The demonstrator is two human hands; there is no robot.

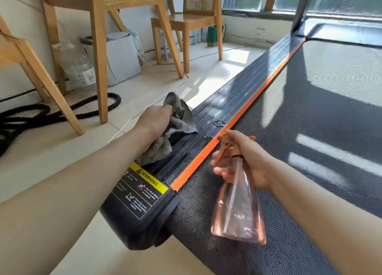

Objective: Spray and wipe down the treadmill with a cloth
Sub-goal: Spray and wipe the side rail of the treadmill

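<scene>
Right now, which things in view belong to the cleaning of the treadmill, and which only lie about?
For the job: grey cloth in left hand; spray bottle in right hand; treadmill side rail, wet with drops.

Lying about: wooden chairs; black rope; clear plastic bottle; white box.

L hand (154, 120), R hand (247, 161): both in grip

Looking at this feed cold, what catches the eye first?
The bright orange strip runs diagonally beside the black side rail, from near centre to upper right. At centre, the left hand grips a crumpled grey cloth over that rail, while the right hand holds a clear pink spray bottle above the belt. A yellow warning label sits on the rail's near end cap.
</scene>
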